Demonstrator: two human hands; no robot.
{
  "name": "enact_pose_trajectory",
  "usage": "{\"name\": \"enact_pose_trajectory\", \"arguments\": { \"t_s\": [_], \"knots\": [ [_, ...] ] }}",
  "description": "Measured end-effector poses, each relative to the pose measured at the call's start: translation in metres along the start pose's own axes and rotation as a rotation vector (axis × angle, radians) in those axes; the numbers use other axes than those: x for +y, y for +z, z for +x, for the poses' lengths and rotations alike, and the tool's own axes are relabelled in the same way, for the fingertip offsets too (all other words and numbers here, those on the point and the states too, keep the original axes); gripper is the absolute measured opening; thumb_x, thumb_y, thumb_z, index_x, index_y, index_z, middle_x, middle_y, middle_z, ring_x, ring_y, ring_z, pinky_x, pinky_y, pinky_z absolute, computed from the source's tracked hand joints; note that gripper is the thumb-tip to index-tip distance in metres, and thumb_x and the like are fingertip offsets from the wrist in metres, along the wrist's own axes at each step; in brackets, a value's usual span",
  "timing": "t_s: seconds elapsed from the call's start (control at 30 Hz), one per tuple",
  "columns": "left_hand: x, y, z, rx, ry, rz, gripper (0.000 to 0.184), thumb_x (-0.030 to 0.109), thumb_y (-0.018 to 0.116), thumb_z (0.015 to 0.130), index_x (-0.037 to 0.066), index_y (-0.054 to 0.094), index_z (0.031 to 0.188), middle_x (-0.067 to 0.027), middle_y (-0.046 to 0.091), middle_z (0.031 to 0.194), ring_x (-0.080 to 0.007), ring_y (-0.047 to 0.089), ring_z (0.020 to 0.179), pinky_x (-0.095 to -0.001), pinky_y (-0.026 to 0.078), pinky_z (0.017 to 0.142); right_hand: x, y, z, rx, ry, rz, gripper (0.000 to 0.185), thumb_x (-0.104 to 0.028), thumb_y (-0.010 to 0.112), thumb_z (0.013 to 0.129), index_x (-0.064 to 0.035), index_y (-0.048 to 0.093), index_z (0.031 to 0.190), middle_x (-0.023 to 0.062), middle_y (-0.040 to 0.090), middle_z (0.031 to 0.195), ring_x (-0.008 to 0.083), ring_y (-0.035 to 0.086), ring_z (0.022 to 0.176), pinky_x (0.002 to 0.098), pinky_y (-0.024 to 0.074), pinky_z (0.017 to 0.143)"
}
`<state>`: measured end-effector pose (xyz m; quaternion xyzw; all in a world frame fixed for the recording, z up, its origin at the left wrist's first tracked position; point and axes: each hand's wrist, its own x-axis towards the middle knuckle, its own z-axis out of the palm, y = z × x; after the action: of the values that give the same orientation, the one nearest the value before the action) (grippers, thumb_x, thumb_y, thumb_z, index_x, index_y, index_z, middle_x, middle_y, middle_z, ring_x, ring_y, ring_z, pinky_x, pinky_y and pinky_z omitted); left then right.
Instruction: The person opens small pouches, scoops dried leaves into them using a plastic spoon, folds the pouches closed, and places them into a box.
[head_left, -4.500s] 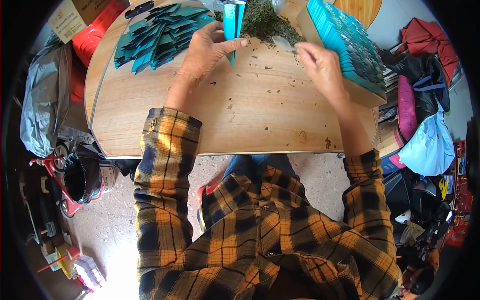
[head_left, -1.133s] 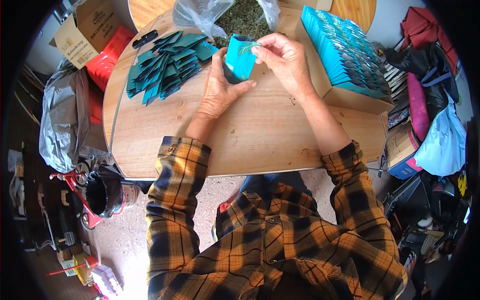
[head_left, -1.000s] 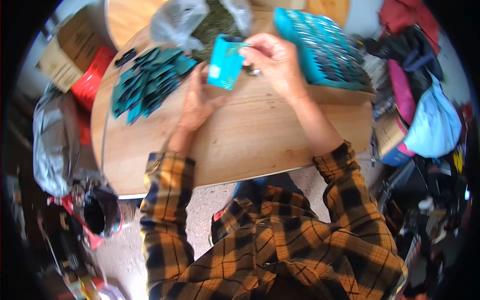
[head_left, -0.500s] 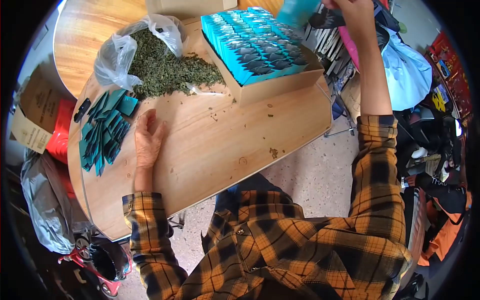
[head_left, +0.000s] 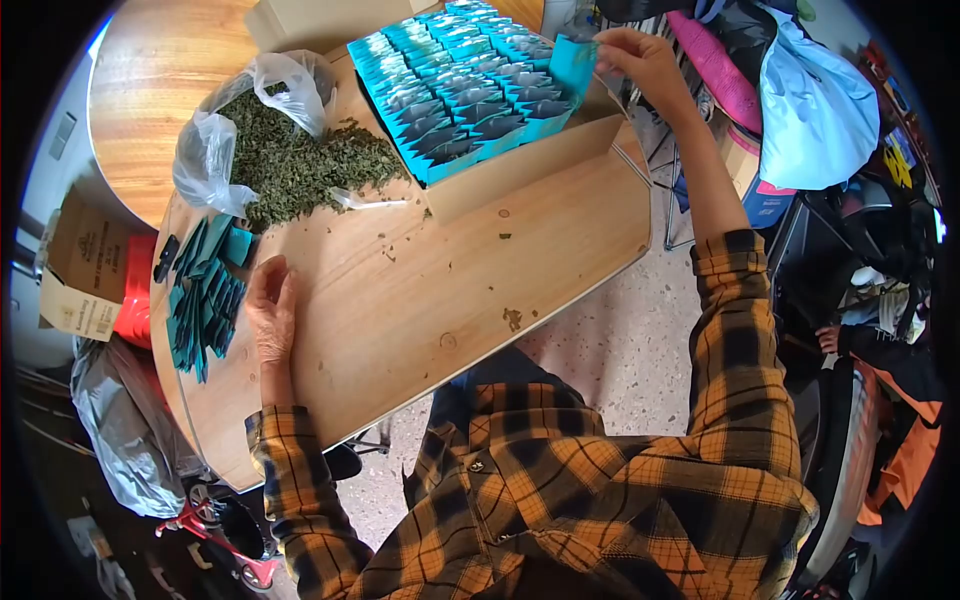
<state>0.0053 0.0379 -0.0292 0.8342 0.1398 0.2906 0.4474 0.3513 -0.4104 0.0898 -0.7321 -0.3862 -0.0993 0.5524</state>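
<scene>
My right hand [head_left: 643,68] pinches the top edge of a teal packet [head_left: 572,66] at the right side of an open cardboard box [head_left: 520,172]. Rows of upright teal packets [head_left: 455,85] fill much of that box. My left hand [head_left: 272,312] rests on the wooden table [head_left: 400,310] with curled fingers apart, holding nothing. Just left of it lies a loose pile of flat teal packets [head_left: 205,295]. Dried leaves [head_left: 300,165] spill from a clear plastic bag [head_left: 212,160], and a translucent scoop [head_left: 368,202] lies at their lower edge.
A black object [head_left: 167,258] lies near the table's left edge. Beyond are a carton [head_left: 80,270] and a grey bag [head_left: 130,430] at left, and a light blue bag [head_left: 815,105] at right. At the far right a person's hand [head_left: 829,339] shows.
My right hand, earlier beside my left with the packet, swung out right and has now come back to the box's right side. My left hand let the packet go and moved down to the table.
</scene>
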Motion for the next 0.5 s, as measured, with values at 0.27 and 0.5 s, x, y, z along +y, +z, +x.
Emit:
{"name": "enact_pose_trajectory", "arguments": {
  "t_s": [0.27, 0.5],
  "knots": [
    [-0.004, -0.001, 0.0, 0.008, 0.025, -0.007, 0.023, 0.006, 0.065, 0.085, 0.0, 0.061, 0.108, -0.0046, 0.062, 0.099, -0.0127, 0.059, 0.093, -0.0268, 0.048, 0.086, 0.015, 0.013, 0.006, -0.137, 0.039, 0.021, 0.019, -0.009, 0.059, 0.087, -0.002, 0.067, 0.103, 0.0018, 0.068, 0.086, 0.0062, 0.062, 0.077, 0.0199, 0.0464, 0.066],
    [-0.003, 0.0, -0.001, 0.014, 0.021, -0.033, 0.022, 0.006, 0.064, 0.086, 0.001, 0.061, 0.107, -0.0041, 0.062, 0.102, -0.0123, 0.059, 0.094, -0.0268, 0.048, 0.087, 0.022, 0.023, 0.008, -0.176, 0.086, 0.035, 0.02, -0.01, 0.059, 0.088, -0.0026, 0.068, 0.105, 0.0012, 0.068, 0.086, 0.0059, 0.06, 0.076, 0.0201, 0.0462, 0.066]
  ]
}}
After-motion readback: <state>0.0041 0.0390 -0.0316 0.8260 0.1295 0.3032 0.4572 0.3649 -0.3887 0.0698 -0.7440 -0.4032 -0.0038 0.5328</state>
